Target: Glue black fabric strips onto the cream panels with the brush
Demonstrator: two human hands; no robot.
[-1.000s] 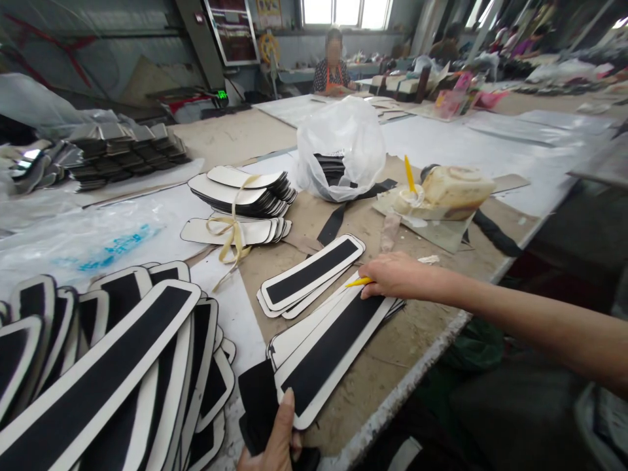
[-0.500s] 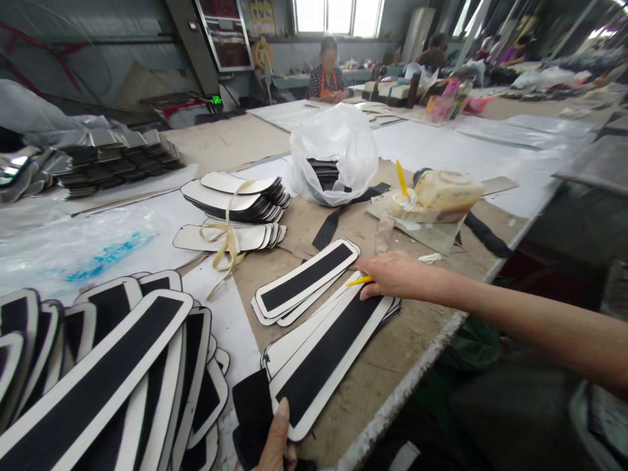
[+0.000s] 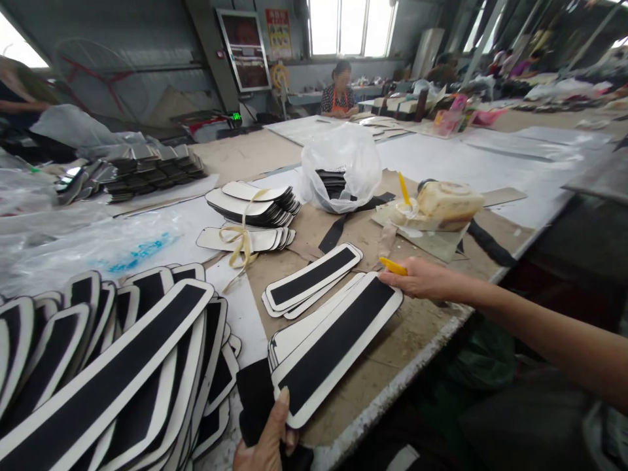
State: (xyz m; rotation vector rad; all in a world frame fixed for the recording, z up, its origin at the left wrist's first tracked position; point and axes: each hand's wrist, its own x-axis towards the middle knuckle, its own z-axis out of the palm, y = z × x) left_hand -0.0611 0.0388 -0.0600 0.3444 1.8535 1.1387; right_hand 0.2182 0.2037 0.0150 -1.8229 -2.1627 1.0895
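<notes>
The left hand [image 3: 269,439] sat at the near edge of the table [image 3: 432,330], its thumb pressed on the near end of the top strip [image 3: 334,345], a long white piece with a black centre lying on a small stack; its other fingers were hidden underneath. The right hand [image 3: 422,280] rested at the strip's far end, fingers curled around a yellow tool [image 3: 393,266]. A second pair of strips [image 3: 312,280] lay just to the left, and a clear bag [image 3: 341,167] stood farther off.

A factory workshop: long worktables [image 3: 490,163] piled with stacked cut pieces [image 3: 147,171], other workers [image 3: 340,91] seated beyond.
</notes>
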